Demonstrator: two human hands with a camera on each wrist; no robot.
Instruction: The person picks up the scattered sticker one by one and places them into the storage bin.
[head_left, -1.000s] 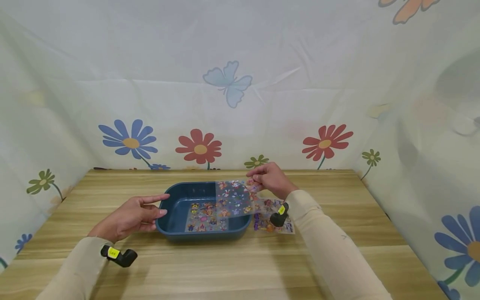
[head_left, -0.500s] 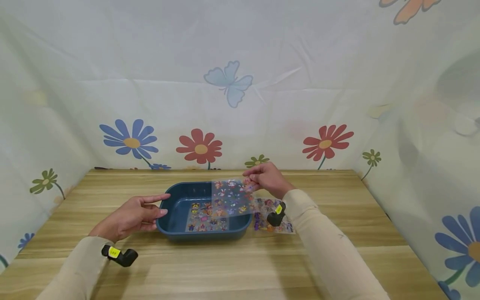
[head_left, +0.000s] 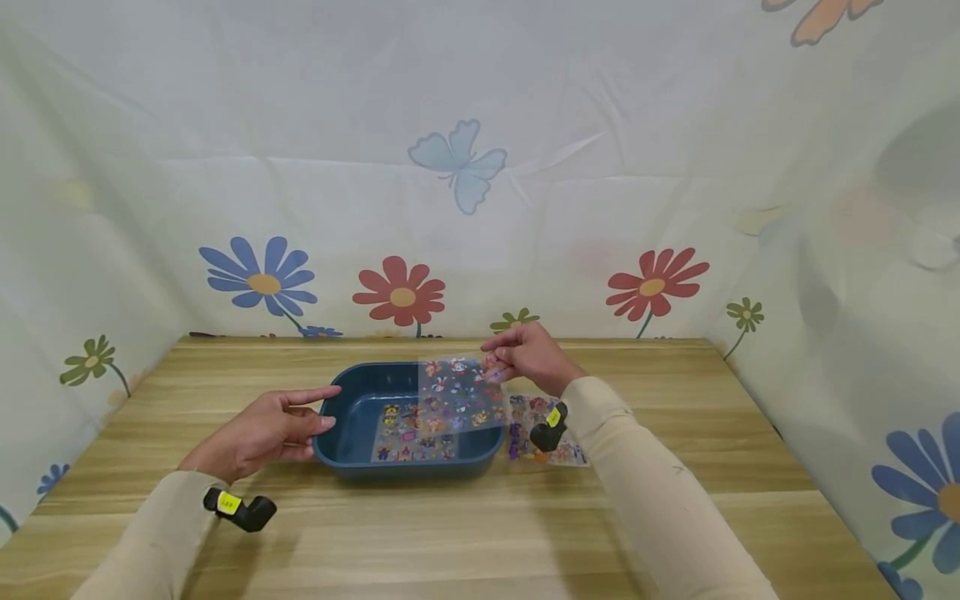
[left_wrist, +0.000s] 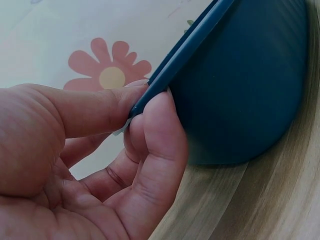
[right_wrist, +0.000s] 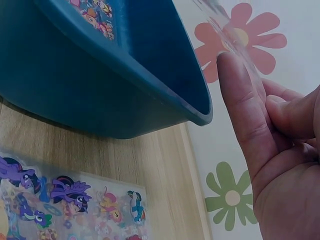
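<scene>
A dark blue plastic basin (head_left: 360, 425) stands on the wooden table. Its left rim is pinched between the thumb and fingers of my left hand (head_left: 262, 429), which the left wrist view shows up close. Over the basin's right half, my right hand (head_left: 536, 358) pinches a clear sticker sheet (head_left: 461, 396) with small cartoon figures by its right edge. Inside the basin lies another sticker sheet (head_left: 405, 446), partly hidden beneath the held one. A further sticker sheet (right_wrist: 75, 200), printed with ponies, lies on the table to the right of the basin.
The wooden table (head_left: 420, 542) runs back to a pale flowered curtain (head_left: 300, 208), which also closes in both sides. Black wrist cameras (head_left: 251, 512) are strapped to both sleeves.
My right hand has shifted slightly left with its sticker sheet, which now covers a little more of the basin. The left hand and basin have stayed in place.
</scene>
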